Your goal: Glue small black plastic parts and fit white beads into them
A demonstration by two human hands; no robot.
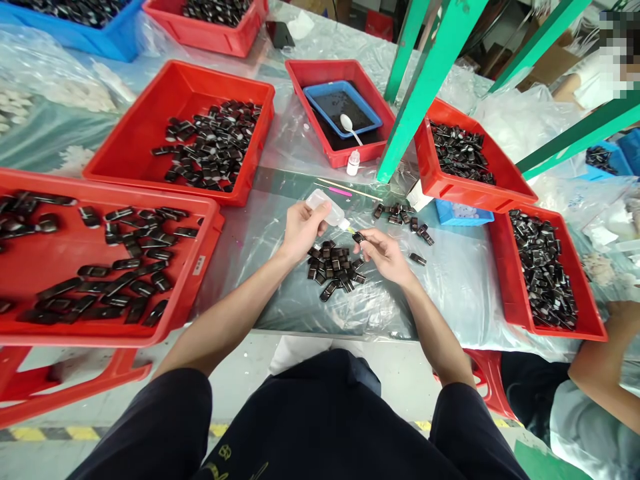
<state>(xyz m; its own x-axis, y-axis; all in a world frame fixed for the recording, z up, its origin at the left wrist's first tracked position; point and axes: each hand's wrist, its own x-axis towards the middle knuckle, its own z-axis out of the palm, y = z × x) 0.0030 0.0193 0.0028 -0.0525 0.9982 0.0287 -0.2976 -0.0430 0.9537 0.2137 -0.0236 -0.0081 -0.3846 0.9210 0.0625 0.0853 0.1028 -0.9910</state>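
In my left hand (301, 230) is a clear plastic squeeze bottle (325, 205), tipped so its thin nozzle points down to the right. My right hand (384, 253) pinches a small dark glossy plastic part (359, 237) right at the nozzle's tip; whether the two touch I cannot tell. Below both hands lies a heap of similar dark parts (334, 267) on the plastic-covered table. More loose dark parts (400, 215) are scattered beyond my right hand. A thin stick (350, 189) and a pink one (340, 191) lie behind the bottle.
Red bins of dark parts stand left (185, 293), back left (120, 133) and right (590, 313). A red tray (340, 158) holds a blue tray with a white spoon (347, 124). Near it are a small white bottle (353, 163) and green posts (420, 87). Another person's arm (607, 360) is at right.
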